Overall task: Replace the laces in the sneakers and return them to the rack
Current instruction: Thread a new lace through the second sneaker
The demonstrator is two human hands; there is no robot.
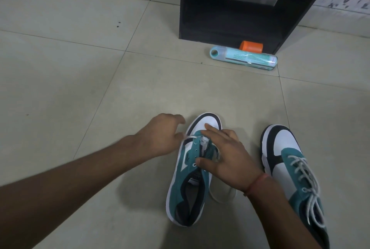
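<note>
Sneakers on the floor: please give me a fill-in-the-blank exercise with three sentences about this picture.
1. The right hand rests on the ____ sneaker.
2. The sneaker that is fully laced is the ____ one.
3. The orange cap lies at the foot of the black ____.

Missing words: left; right; rack

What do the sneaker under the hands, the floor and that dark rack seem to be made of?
The sneaker looks like teal suede or canvas, matte and soft, with smooth white panels, perhaps synthetic leather, and a white sole, probably rubber. The floor looks like glazed ceramic tile: pale squares, thin grout lines, faint sheen. The rack seems to be dark laminated board, flat-edged and matte, though it could be painted wood.
</note>
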